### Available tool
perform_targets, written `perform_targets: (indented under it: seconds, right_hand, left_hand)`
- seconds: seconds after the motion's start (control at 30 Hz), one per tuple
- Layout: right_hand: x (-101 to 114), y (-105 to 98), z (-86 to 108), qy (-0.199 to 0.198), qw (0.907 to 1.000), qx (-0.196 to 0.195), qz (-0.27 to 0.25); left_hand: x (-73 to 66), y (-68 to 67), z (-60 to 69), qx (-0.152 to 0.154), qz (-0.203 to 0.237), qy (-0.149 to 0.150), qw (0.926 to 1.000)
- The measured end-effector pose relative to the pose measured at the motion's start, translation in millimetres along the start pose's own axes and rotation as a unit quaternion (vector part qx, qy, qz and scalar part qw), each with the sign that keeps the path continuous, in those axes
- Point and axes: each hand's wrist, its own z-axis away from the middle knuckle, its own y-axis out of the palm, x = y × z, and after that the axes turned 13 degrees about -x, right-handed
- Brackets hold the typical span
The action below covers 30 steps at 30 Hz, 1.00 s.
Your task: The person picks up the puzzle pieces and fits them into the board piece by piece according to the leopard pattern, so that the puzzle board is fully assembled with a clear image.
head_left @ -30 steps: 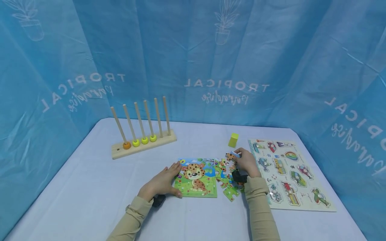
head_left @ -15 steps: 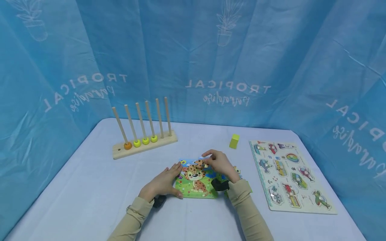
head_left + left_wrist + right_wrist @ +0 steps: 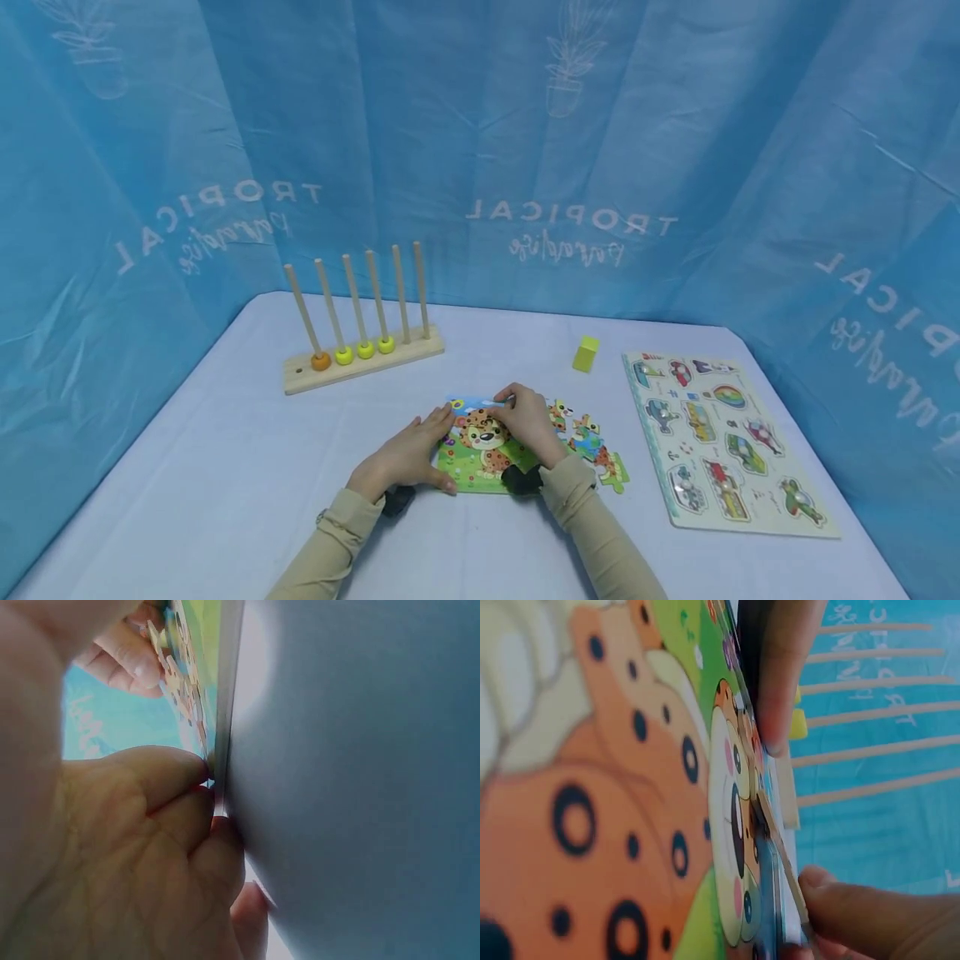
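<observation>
A jigsaw puzzle board [image 3: 468, 477] with a spotted leopard cub on grass lies flat on the table. My left hand [image 3: 405, 457] rests at its left edge, the fingers stretched along the side; the left wrist view has these fingers [image 3: 176, 784] touching the rim. Over the upper right part of the picture, my right hand [image 3: 529, 422] pinches a jigsaw piece [image 3: 784, 859]. That piece appears edge-on and tilted in the right wrist view, its lower end against the cub's head. From the head view the right hand hides most of the piece.
Several loose jigsaw pieces [image 3: 588, 442] lie right of the board. Behind them stands a yellow block [image 3: 586, 354]. A wooden peg rack [image 3: 363, 362] with beads is at the back left. A knobbed vehicle puzzle board [image 3: 731, 450] lies at the right.
My right hand has carried the jigsaw piece leftward from the loose pieces to the board's upper part, uncovering those pieces. My left hand has stayed at the board's left edge.
</observation>
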Motion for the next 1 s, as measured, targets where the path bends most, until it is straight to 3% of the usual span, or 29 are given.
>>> perform_targets:
  seconds: [0.27,0.4,0.57,0.77,1.0]
  right_hand:
    - [0.3,3.8,0.2,-0.016,0.9986,-0.044,0.027]
    - [-0.9,7.2,-1.2,-0.026,0.9980,-0.057,0.013]
    - [-5.2,3.9,-1.6,-0.033,0.9982,-0.038,-0.034]
    - [-19.7,-19.5,-11.0,-0.016,0.9972,-0.012,-0.072]
    - [-42.6,-58.1,-20.8,0.024,0.9980,-0.046,-0.034]
  left_hand:
    - [-0.7,-1.8,1.0,0.001,0.003,0.003,1.0000]
    - [-0.6,-2.1,0.5,0.001,0.001,0.005,1.0000]
    - [-1.0,-1.0,-0.3,0.000,0.007,0.003,1.0000]
    - [-1.5,0.9,0.3,0.001,0.013,0.002,0.9999]
    - [0.0,-1.1,1.2,-0.002,0.006,0.005,1.0000]
